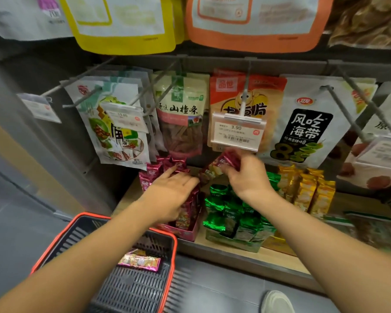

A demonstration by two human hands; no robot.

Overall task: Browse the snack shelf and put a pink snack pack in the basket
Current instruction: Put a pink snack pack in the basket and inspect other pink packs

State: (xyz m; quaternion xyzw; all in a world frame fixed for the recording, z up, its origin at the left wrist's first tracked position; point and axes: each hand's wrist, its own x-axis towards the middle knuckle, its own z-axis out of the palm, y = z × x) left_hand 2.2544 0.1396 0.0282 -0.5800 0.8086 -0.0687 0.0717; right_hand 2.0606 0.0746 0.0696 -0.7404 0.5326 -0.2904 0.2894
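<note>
I see the right hand [248, 177] pinching a small magenta crinkly-foil snack pack [222, 166] by one end, just beyond the left hand [169, 188], whose straight fingers rest on the boxed magenta packs [155, 170]; I judge it light, soft and slippery, best gripped at the crimped seam, with the red-rimmed grey plastic basket [57, 242] under the left forearm.

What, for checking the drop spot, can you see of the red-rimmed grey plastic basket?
The red-rimmed grey plastic basket sits upright and open-topped below the shelf edge. Its walls and floor are dark slotted plastic, its rim orange-red. One shiny pink snack pack lies flat inside, near the far wall. The left forearm crosses above it; contact cannot be told. Its near end is cut off by the frame.
</note>
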